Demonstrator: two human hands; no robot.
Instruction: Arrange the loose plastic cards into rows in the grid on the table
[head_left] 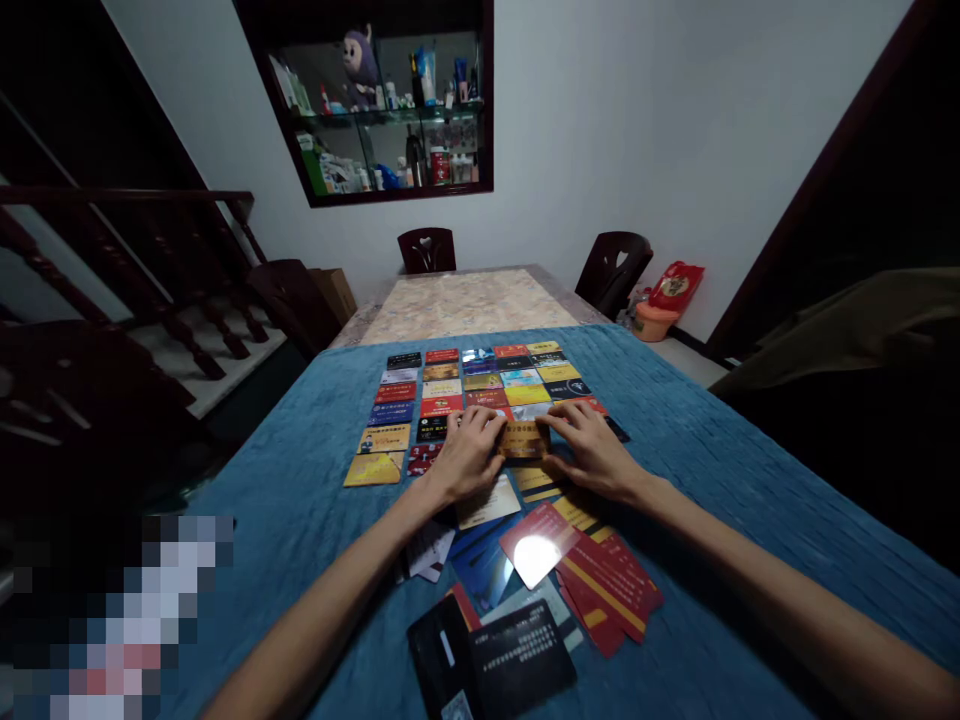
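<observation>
A gold plastic card (pixel 523 440) is pinched at its two short ends between my hands, just above the rows of cards. My left hand (pixel 474 452) grips its left end with thumb and fingers. At its right end, the thumb and fingers of my right hand (pixel 592 450) close on it. Beyond my hands, several cards lie face up in columns, among them a yellow card (pixel 373 469) and a blue card (pixel 390 413). Nearer me is a loose pile with a black card (pixel 523 655), a red card (pixel 611 585) and a cream card (pixel 489 502).
A blue cloth (pixel 285 480) covers the near part of the table; a patterned top (pixel 457 300) shows beyond it. Dark chairs (pixel 426 250) stand around. At the right wall, a red bag (pixel 676 287) sits on an orange bucket (pixel 654 322). A blurred patch covers the lower left.
</observation>
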